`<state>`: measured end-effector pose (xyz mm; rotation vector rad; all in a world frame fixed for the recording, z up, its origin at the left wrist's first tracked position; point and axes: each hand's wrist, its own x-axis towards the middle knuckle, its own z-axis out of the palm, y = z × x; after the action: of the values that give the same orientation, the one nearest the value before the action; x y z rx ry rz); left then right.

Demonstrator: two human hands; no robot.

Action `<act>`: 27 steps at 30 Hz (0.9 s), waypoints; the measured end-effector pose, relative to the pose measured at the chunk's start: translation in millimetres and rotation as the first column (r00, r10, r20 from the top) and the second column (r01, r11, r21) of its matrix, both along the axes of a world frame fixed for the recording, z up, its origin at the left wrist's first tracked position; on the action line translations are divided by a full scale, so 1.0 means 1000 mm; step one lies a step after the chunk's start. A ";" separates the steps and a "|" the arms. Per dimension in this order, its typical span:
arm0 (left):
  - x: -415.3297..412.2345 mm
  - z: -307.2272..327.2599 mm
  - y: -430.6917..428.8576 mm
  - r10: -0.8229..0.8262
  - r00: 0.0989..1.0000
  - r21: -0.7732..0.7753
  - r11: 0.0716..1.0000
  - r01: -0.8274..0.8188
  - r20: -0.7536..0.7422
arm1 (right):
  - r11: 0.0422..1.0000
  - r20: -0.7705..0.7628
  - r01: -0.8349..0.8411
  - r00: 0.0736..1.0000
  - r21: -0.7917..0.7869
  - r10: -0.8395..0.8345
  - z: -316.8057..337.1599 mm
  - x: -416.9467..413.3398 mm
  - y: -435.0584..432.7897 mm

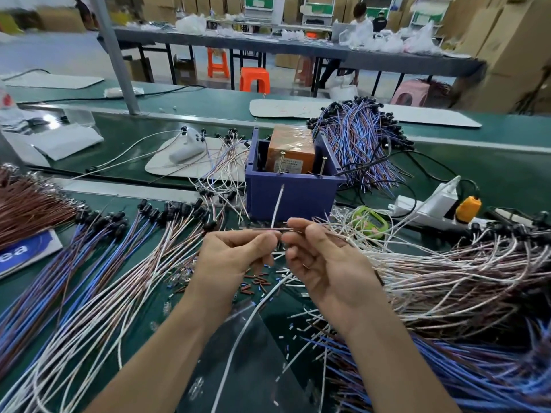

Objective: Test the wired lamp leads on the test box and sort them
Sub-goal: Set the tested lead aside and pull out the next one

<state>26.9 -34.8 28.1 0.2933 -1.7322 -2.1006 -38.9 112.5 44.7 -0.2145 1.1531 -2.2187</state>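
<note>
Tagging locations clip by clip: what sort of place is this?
Probably a factory assembly line: a green conveyor belt carrying bundled wire leads, a blue test box beside them, and stacked cardboard cartons behind.

I'm looking at a matt blue plastic test box (293,198), glossy film (293,134) wrapping the orange block (277,156) inside it, and smooth plastic-sheathed leads (447,278) lying across the matt green bench top (507,174).

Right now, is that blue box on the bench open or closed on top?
Open: the blue box has no lid, and an orange-wrapped block sits inside it in plain view.
</note>
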 end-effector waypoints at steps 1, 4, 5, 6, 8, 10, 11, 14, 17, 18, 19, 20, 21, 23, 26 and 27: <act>0.000 0.000 0.001 -0.006 1.000 0.020 1.000 0.007 -0.015 | 0.999 -0.008 0.022 1.000 0.027 -0.021 -0.002 0.002 -0.003; -0.002 -0.002 0.001 0.031 0.999 0.053 0.998 -0.029 -0.043 | 0.987 -0.096 0.091 0.992 0.134 -0.079 -0.007 0.006 -0.008; -0.002 -0.002 0.000 0.052 0.997 0.057 0.997 -0.050 -0.048 | 0.982 -0.125 0.099 0.989 0.158 -0.079 -0.008 0.006 -0.009; -0.003 -0.003 -0.001 0.071 0.996 0.062 0.996 -0.068 -0.051 | 0.979 -0.148 0.095 0.987 0.179 -0.069 -0.008 0.006 -0.010; -0.004 -0.004 -0.003 0.091 0.995 0.079 0.993 -0.087 -0.045 | 0.966 -0.188 0.089 0.981 0.245 -0.043 -0.008 0.008 -0.010; -0.005 -0.005 -0.004 0.105 0.994 0.103 0.989 -0.102 -0.026 | 0.931 -0.239 0.072 0.971 0.359 0.017 -0.008 0.009 -0.011; -0.006 -0.004 -0.004 0.110 0.994 0.115 0.987 -0.108 -0.011 | 0.903 -0.261 0.043 0.962 0.427 0.077 -0.007 0.008 -0.009; -0.009 -0.005 -0.006 0.138 0.989 0.132 0.981 -0.145 0.057 | 0.816 -0.296 -0.222 0.855 0.534 0.426 0.000 0.006 0.003; -0.009 -0.007 -0.007 0.150 0.982 0.134 0.977 -0.165 0.116 | 0.908 -0.312 -0.357 0.856 0.220 0.412 0.009 0.007 0.008; -0.009 -0.007 -0.006 0.138 0.983 0.131 0.979 -0.153 0.119 | 0.961 -0.318 -0.242 0.908 0.137 0.274 0.008 0.006 0.005; -0.009 -0.008 -0.005 0.128 0.985 0.131 0.981 -0.144 0.118 | 0.987 -0.383 -0.049 0.918 0.155 0.106 0.006 0.005 0.003; -0.009 -0.009 -0.005 0.126 0.985 0.135 0.981 -0.141 0.117 | 0.946 -0.526 0.194 0.850 0.260 -0.030 0.001 0.004 -0.001; -0.009 -0.010 -0.004 0.125 0.985 0.138 0.980 -0.141 0.117 | 0.825 -0.708 0.416 0.706 0.383 -0.028 -0.004 0.005 -0.004; -0.010 -0.011 -0.003 0.115 0.986 0.143 0.981 -0.131 0.118 | 0.630 -0.842 0.584 0.486 0.512 0.235 -0.012 0.011 -0.008; -0.011 -0.010 -0.002 0.157 0.979 0.120 0.978 -0.173 0.132 | 0.630 -0.843 0.586 0.489 0.509 0.226 -0.016 0.009 -0.009; -0.011 -0.011 -0.002 0.213 0.968 0.096 0.969 -0.227 0.136 | 0.629 -0.852 0.612 0.498 0.479 0.165 -0.014 0.005 -0.007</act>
<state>15.8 -37.2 17.1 0.6321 -1.5695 -2.0555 -33.7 105.5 30.8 -0.8999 2.7319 -1.5449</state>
